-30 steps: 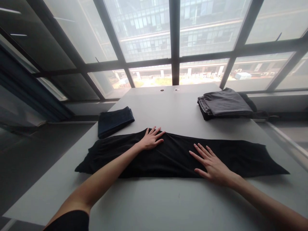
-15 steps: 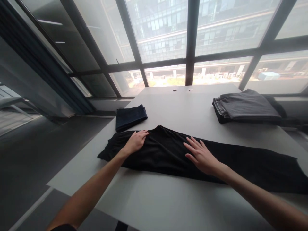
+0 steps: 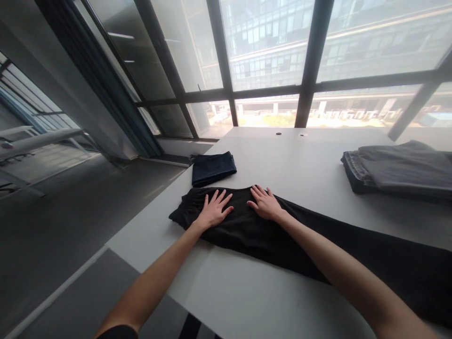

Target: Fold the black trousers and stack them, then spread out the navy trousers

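A pair of black trousers lies lengthwise across the white table, its gathered waistband to the left and its legs running to the right edge of the view. My left hand rests flat on the cloth near the waistband, fingers spread. Further right, my right hand lies on the trousers by their far edge, with its fingers extended. Neither hand grasps the fabric. Part of the trousers is hidden under my right forearm.
Just beyond the waistband sits a folded dark blue garment. Folded grey and dark garments are stacked at the far right. Two cable holes show near the table's back edge, in front of tall windows. The table's left edge drops to a grey floor.
My left hand has spread its fingers flat on the cloth. My right hand has moved left, closer to it. The fabric's raised peak looks flatter. The view has turned left.
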The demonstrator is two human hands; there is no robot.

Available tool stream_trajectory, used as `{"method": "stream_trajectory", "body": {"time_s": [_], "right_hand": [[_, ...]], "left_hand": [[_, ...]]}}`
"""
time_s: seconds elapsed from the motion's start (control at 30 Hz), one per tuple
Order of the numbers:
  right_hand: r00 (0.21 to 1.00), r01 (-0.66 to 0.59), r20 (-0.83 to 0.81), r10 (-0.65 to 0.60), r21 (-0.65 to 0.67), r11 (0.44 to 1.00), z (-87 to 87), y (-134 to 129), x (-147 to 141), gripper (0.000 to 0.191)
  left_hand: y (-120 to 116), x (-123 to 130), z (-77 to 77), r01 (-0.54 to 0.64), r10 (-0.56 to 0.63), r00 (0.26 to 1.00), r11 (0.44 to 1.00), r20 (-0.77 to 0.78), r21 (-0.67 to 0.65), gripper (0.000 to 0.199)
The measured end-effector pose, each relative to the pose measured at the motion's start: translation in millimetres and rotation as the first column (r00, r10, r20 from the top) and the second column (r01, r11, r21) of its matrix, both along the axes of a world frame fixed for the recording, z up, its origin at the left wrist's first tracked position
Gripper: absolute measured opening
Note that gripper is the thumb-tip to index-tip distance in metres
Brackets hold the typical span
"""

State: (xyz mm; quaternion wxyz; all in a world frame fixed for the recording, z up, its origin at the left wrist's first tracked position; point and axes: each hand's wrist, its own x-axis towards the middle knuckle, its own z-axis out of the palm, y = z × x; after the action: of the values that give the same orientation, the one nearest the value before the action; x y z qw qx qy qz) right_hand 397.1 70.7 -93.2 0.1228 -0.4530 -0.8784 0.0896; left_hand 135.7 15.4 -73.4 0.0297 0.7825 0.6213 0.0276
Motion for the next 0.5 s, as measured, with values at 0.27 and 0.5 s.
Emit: {"method": "stream_trajectory", "body": {"time_s": [0.27,0.5], "right_hand": [[0.996,0.076,0.042,-0.076,0.009,0.997,-9.6,3.0,2.2,0.084],[0.996,0.079,0.049,-0.080,0.018,0.997,-8.8,0.2,1.8,0.079]], "left_hand": [[2.6,-29.8,16.8,-0.145,0.133,0.988,0.974,0.079,0.173,0.053],[-15.6,-131.4,34.4,-0.627,0.561,0.685,0.779,0.465,-0.017,0.039]]}}
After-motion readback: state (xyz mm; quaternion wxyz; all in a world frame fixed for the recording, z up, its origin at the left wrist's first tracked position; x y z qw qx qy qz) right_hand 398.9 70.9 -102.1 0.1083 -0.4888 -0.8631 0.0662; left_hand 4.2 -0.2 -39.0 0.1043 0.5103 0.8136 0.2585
